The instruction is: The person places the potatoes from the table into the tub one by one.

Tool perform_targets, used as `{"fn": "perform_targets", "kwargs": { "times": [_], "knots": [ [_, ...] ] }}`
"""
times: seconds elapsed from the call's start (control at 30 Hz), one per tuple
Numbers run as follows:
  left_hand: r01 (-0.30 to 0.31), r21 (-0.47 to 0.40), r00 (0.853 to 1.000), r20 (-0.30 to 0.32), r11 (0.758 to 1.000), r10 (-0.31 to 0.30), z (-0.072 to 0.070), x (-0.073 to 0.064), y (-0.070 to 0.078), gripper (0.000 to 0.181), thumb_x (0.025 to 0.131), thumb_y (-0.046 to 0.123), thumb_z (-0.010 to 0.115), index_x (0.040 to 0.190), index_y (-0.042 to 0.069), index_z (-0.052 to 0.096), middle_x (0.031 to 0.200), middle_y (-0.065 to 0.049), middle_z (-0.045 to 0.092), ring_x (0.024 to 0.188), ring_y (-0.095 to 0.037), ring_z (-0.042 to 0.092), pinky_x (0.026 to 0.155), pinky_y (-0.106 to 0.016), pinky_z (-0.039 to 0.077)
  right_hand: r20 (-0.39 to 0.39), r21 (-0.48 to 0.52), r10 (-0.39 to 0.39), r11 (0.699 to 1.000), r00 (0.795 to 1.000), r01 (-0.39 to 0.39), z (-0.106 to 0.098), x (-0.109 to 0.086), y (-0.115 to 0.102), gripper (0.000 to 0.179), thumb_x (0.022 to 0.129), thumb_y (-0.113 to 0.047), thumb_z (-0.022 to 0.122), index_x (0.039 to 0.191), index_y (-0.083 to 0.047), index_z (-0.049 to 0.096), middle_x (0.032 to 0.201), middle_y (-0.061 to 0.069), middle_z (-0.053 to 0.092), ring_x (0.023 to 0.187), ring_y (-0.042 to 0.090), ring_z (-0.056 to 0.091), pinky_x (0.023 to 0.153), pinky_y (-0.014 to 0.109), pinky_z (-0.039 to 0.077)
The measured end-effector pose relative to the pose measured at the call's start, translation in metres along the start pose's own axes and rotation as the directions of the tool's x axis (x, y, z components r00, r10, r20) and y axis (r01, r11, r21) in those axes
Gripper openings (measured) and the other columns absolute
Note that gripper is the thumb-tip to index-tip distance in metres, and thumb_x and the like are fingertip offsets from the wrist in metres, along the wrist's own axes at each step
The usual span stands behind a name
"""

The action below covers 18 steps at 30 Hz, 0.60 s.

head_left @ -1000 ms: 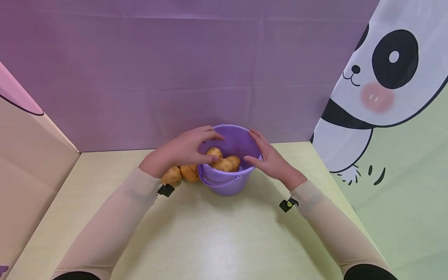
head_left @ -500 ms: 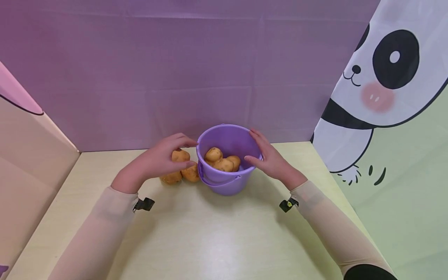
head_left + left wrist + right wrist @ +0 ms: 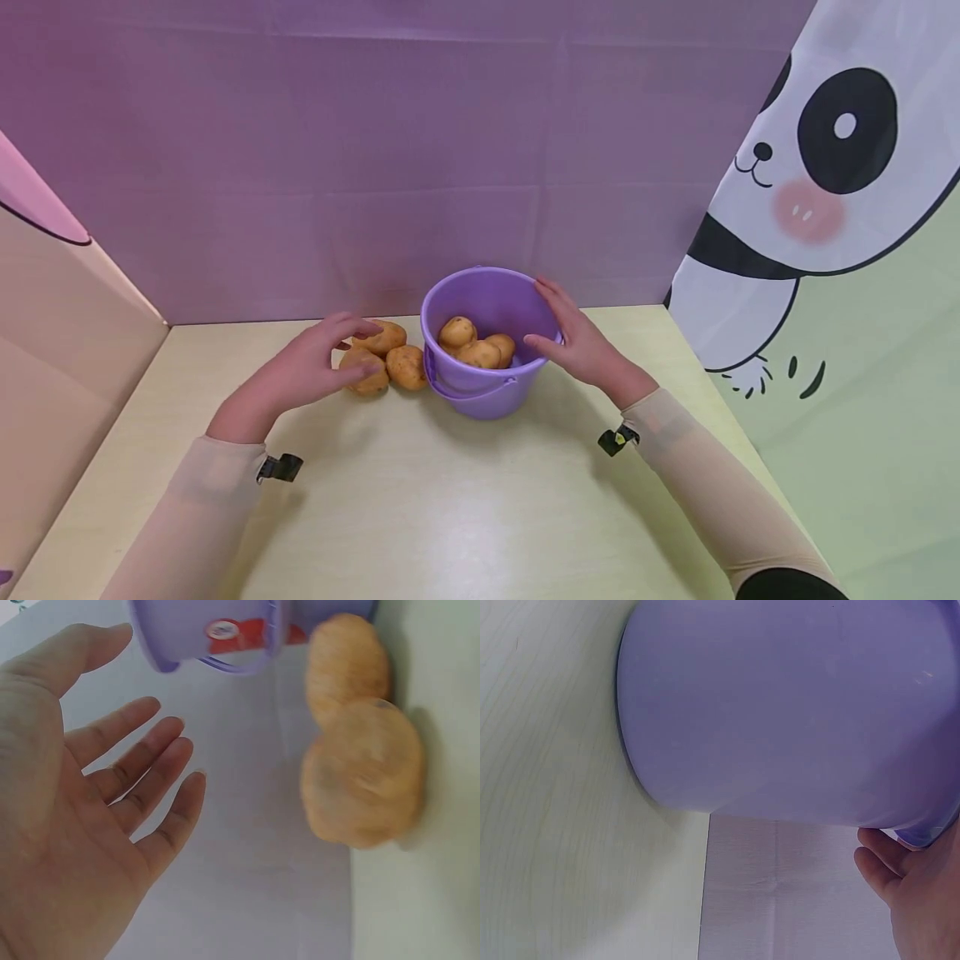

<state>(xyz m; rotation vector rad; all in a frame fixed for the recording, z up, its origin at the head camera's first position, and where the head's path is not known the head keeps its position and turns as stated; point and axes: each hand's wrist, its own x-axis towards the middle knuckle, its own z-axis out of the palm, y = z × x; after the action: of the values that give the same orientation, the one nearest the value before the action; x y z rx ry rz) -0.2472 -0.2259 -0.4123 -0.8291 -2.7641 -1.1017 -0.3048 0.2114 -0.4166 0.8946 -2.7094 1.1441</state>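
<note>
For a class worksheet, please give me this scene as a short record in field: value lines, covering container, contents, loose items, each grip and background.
Container: purple bucket, upright on a pale table
Contents: at least three potatoes
Loose items: three loose potatoes, on the table left of the bucket
Left grip: relaxed, near the loose potatoes, holding nothing
Right grip: holds the bucket at its rim
Background: purple backdrop; panda print at right
</note>
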Motion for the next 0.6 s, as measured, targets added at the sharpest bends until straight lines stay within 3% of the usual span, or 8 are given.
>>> {"fn": "perform_targets", "kwargs": {
  "times": [0.23,0.6],
  "knots": [
    [0.04,0.017,0.999,-0.028,0.999,-0.039,0.01,-0.015,-0.022,0.052,0.098,0.023,0.087,0.143,0.006,0.068,0.143,-0.014,0.067,0.132,-0.037,0.061,0.109,-0.062,0.052,-0.005,-0.007,-0.004,1.0,1.0,0.004,0.0,0.0,0.0,0.092,0.102,-0.037,0.073,0.176,-0.008,0.026,0.183,0.01,0.018,0.166,0.037,0.025,0.131,0.061,0.027],
    [0.095,0.041,0.995,-0.04,0.995,-0.094,0.016,-0.026,-0.038,0.056,0.1,0.029,0.086,0.144,0.001,0.066,0.143,-0.014,0.065,0.13,-0.041,0.061,0.108,-0.062,0.053,-0.007,0.006,-0.012,1.0,1.0,0.012,0.001,0.0,0.002,0.091,0.102,-0.036,0.073,0.176,-0.008,0.027,0.183,0.009,0.019,0.165,0.037,0.028,0.131,0.061,0.028]
  ]
}}
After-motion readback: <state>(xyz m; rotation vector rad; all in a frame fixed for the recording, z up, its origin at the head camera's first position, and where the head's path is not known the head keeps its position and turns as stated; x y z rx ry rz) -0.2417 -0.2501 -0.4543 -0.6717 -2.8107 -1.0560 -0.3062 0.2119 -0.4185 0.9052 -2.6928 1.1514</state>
